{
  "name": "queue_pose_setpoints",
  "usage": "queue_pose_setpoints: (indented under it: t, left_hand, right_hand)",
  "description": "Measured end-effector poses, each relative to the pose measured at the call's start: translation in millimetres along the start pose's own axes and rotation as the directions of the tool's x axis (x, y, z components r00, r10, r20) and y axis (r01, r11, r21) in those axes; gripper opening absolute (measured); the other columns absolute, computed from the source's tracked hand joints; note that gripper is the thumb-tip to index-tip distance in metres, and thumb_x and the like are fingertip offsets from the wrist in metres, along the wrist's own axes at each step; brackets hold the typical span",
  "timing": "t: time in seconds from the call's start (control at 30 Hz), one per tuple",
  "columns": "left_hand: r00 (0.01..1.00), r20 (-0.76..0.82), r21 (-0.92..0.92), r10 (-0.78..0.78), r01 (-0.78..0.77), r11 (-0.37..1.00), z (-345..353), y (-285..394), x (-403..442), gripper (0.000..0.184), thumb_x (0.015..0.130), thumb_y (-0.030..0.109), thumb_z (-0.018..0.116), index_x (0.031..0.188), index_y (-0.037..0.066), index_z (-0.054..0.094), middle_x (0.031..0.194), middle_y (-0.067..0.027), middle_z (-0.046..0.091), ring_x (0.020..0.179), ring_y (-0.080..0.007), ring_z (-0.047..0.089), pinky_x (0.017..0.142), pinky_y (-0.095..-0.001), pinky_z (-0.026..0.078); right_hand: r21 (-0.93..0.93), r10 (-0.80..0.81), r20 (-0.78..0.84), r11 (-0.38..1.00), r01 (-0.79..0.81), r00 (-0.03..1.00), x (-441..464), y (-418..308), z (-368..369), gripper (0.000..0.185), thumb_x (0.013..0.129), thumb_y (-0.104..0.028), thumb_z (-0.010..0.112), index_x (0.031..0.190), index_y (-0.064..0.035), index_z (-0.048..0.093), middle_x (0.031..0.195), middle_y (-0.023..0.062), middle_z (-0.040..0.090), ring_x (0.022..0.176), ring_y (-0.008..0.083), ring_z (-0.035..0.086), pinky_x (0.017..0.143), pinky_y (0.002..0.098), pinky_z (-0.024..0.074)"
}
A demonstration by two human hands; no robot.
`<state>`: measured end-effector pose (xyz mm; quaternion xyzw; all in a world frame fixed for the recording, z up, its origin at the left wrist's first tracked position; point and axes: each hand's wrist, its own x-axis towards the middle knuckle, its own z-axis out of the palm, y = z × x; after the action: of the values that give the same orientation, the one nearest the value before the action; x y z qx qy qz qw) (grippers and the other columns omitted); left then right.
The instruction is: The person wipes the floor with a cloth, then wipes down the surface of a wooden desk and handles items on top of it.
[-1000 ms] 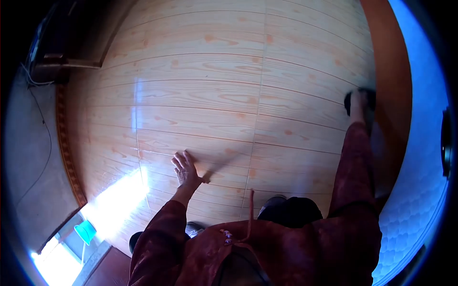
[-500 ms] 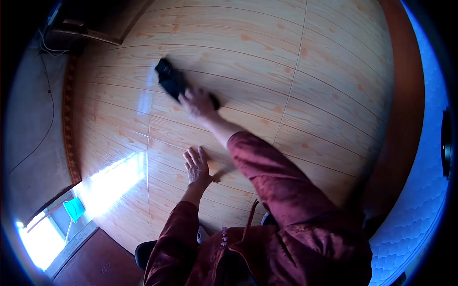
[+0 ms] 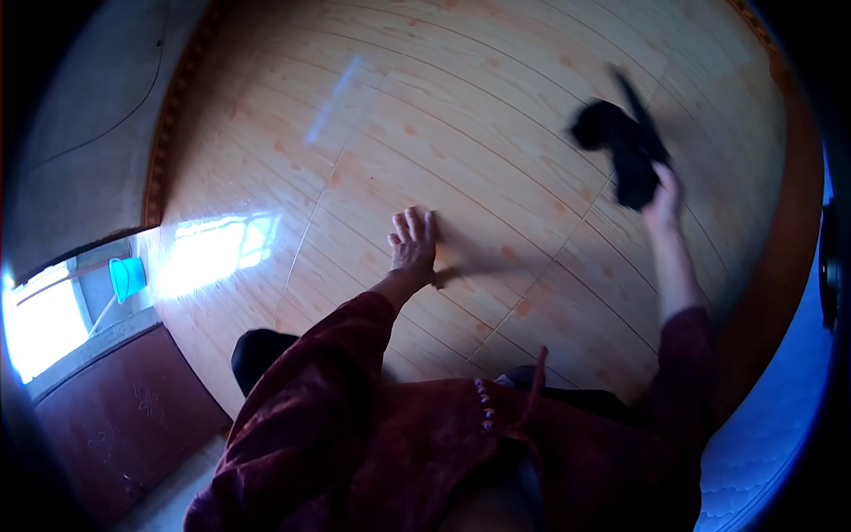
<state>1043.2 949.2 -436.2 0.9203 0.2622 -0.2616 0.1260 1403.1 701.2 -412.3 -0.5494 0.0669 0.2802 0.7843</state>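
My right hand grips a dark cloth at the right side of the view. The cloth looks black and limp, blurred by motion, with a lump at its left end and a thin strip sticking up. Whether it touches the floor I cannot tell. Near the middle, my left hand rests on the wood-patterned floor with its fingers stretched out and nothing in it.
A bed with a pale blue quilted mattress and brown side board bounds the right. At the left stand a dark red door panel and a turquoise bucket-shaped thing. Bright light reflects off the floor.
My right hand has swept the dark cloth from the upper left over to the right. My left hand still leans on the floor, while the whole view has turned.
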Motion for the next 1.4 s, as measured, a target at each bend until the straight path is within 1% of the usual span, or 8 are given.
queue_pose_setpoints:
  t: [0.17, 0.53, 0.67, 0.73, 0.9, 1.03, 1.17, 1.4]
  left_hand:
    - [1.0, 0.016, 0.043, -0.004, 0.003, 0.999, 1.6, -3.8, -0.1, 0.136, 0.04, 0.028, 0.094, 0.144, 0.0, 0.012, 0.144, -0.0352, 0.011, 0.13, -0.0597, 0.017, 0.093, -0.0654, 0.037]
    - [1.0, -0.024, 0.102, 0.016, -0.013, 0.995, 8.4, -10.0, -0.2, 0.128, 0.047, 0.037, 0.09, 0.146, 0.001, 0.016, 0.144, -0.036, 0.015, 0.129, -0.0605, 0.019, 0.092, -0.0678, 0.036]
    - [1.0, -0.002, 0.097, 0.026, -0.026, 0.995, 6.3, -10.7, -0.8, 0.126, 0.048, 0.037, 0.089, 0.145, 0.0, 0.017, 0.144, -0.0356, 0.015, 0.129, -0.0604, 0.02, 0.09, -0.0677, 0.037]
    - [0.999, -0.006, 0.084, 0.043, -0.042, 0.996, 6.5, -13.1, -1.8, 0.127, 0.049, 0.041, 0.088, 0.145, 0.0, 0.017, 0.144, -0.0353, 0.016, 0.129, -0.0603, 0.02, 0.089, -0.0672, 0.038]
    - [0.993, -0.112, 0.178, 0.039, -0.019, 0.984, 31.5, -15.3, 6.0, 0.113, 0.057, 0.045, 0.084, 0.142, -0.001, 0.027, 0.14, -0.0327, 0.024, 0.13, -0.0585, 0.021, 0.088, -0.0664, 0.038]
    - [1.0, 0.02, 0.087, 0.007, -0.009, 0.996, 14.9, -16.6, 0.9, 0.129, 0.045, 0.039, 0.09, 0.145, 0.0, 0.019, 0.143, -0.0324, 0.02, 0.131, -0.0579, 0.018, 0.093, -0.0669, 0.035]
    - [0.998, -0.056, 0.004, 0.016, -0.016, 1.0, 9.2, -16.2, -5.1, 0.137, 0.035, 0.032, 0.093, 0.145, 0.003, 0.018, 0.145, -0.0319, 0.016, 0.13, -0.0584, 0.019, 0.093, -0.0676, 0.035]
    - [0.987, -0.158, 0.014, 0.024, -0.022, 1.0, 20.1, -16.4, -4.6, 0.138, 0.029, 0.034, 0.093, 0.145, 0.006, 0.022, 0.143, -0.0306, 0.02, 0.129, -0.0564, 0.023, 0.087, -0.0661, 0.039]
  right_hand:
    - [-0.913, -0.43, -0.372, 0.329, -0.241, 0.823, -72.2, 31.2, -255.9, 0.059, 0.084, -0.021, 0.056, 0.139, -0.0058, 0.041, 0.128, 0.0201, 0.054, 0.113, 0.0293, 0.054, 0.096, 0.036, 0.0411]
    - [-0.827, -0.336, -0.341, -0.337, -0.45, 0.878, -36.0, 89.1, -93.4, 0.051, 0.087, -0.027, 0.053, 0.136, -0.0134, 0.042, 0.137, 0.0152, 0.044, 0.125, 0.0303, 0.045, 0.102, 0.0439, 0.0389]
    - [-0.99, -0.334, 0.055, -0.139, 0.008, 0.941, 4.9, 151.7, 82.8, 0.055, 0.095, -0.049, 0.032, 0.118, -0.0031, 0.05, 0.117, 0.0246, 0.052, 0.112, 0.0383, 0.05, 0.095, 0.0477, 0.0385]
    - [-0.99, -0.066, -0.12, 0.084, -0.115, 0.991, -11.6, 167.9, 180.7, 0.037, 0.095, -0.033, 0.037, 0.124, -0.0107, 0.046, 0.119, 0.0172, 0.051, 0.109, 0.0347, 0.051, 0.094, 0.0496, 0.0417]
    - [-0.825, -0.165, 0.513, 0.176, 0.537, 0.842, -64.6, 264.5, 279.1, 0.047, 0.079, -0.009, 0.049, 0.126, -0.0085, 0.053, 0.121, 0.021, 0.053, 0.111, 0.0383, 0.052, 0.097, 0.0447, 0.0416]
    - [-0.342, 0.123, 0.315, 0.94, -0.009, 0.941, -64.1, 263.3, 300.5, 0.055, 0.071, -0.003, 0.045, 0.126, -0.0014, 0.052, 0.117, 0.0166, 0.06, 0.111, 0.0286, 0.055, 0.099, 0.0373, 0.041]
    - [0.03, 0.237, 0.635, 0.944, -0.33, 0.736, -50.6, 156.4, 250.8, 0.042, 0.08, -0.011, 0.05, 0.12, 0.0006, 0.054, 0.11, 0.0114, 0.061, 0.101, 0.0219, 0.06, 0.093, 0.0344, 0.047]
    - [-0.591, 0.134, 0.208, 0.807, 0.016, 0.969, -147.6, 11.9, 40.7, 0.06, 0.077, -0.005, 0.042, 0.136, 0.0031, 0.043, 0.134, 0.014, 0.049, 0.123, 0.0211, 0.047, 0.104, 0.0296, 0.0335]
